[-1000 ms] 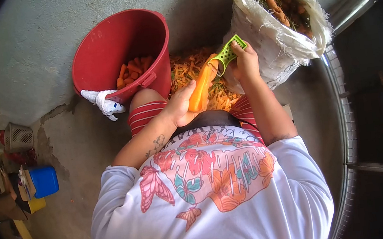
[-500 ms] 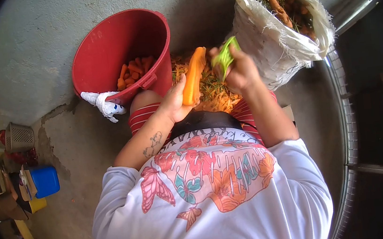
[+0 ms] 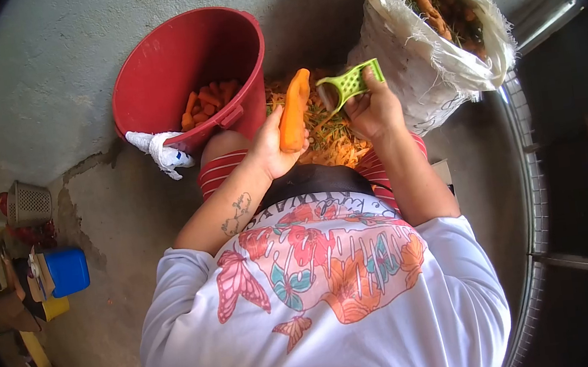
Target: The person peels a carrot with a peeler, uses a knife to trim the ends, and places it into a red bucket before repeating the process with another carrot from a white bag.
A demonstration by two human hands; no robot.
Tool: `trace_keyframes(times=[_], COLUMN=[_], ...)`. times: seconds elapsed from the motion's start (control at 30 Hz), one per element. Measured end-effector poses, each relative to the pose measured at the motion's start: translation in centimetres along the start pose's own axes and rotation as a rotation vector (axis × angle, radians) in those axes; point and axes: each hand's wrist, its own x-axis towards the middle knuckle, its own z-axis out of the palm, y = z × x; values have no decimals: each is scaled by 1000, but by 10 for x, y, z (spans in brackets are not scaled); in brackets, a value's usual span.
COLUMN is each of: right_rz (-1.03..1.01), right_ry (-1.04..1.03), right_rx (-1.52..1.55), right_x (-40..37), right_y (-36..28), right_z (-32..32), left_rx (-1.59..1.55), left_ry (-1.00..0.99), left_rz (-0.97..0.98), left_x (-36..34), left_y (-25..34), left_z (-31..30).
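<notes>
My left hand point(image 3: 274, 149) grips the lower end of a peeled orange carrot point(image 3: 295, 111), which points up and away from me. My right hand point(image 3: 373, 109) holds a green peeler point(image 3: 348, 83) just right of the carrot's tip, with a small gap between them. Below both hands lies a heap of orange peelings point(image 3: 329, 139) on the floor between my knees.
A red bucket point(image 3: 171, 60) with peeled carrots inside stands at the left, a white rag point(image 3: 158, 152) on its rim. A white sack point(image 3: 425, 60) of unpeeled carrots stands at the right. A blue container point(image 3: 66, 271) and grey basket point(image 3: 27, 205) sit far left.
The carrot was swung upright from a slanted position. The right hand lifted the peeler off the carrot, turned it, and now holds it flat beside the tip.
</notes>
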Motion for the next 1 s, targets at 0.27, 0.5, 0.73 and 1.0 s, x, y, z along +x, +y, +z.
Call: trace_keyframes(times=[0.27, 0.5, 0.73, 1.0], right_rz=[-130, -216, -297, -415], right_ry=[-245, -202, -150, -76], right_rx=[-289, -410, -389, -477], right_x=[-41, -30, -2, 25], right_y=[41, 40, 22, 13], right_z=[10, 12, 6, -4], left_rx=[-20, 0, 112, 191], left_ry=[29, 101, -109, -101], left_rz=[-26, -10, -60, -82], left_x=[-2, -16, -14, -13], left_y=[-2, -5, -11, -11], left_z=[12, 35, 11, 9])
